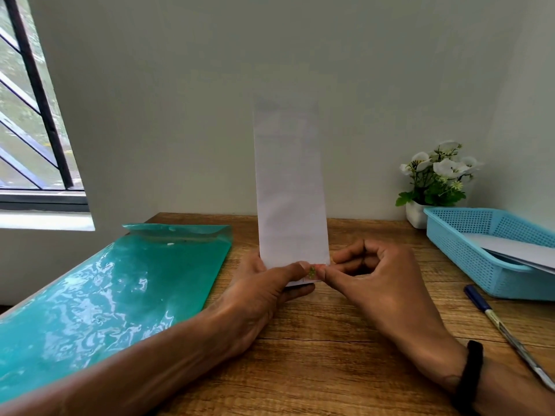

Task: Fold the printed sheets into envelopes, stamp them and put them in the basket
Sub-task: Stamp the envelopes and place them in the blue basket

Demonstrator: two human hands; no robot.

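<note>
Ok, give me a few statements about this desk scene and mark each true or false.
1. The folded sheet stands upright in both hands. True.
2. The basket is empty. False: white paper lies in it.
3. The pen lies right of the right hand. True.
4. The green folder sits inside the basket. False: it lies on the table, left of the left hand.
5. A small green sticker is at the sheet's lower edge. True.

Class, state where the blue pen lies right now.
In the head view the blue pen lies on the wooden table, at the person's right, just in front of the blue basket.
</note>
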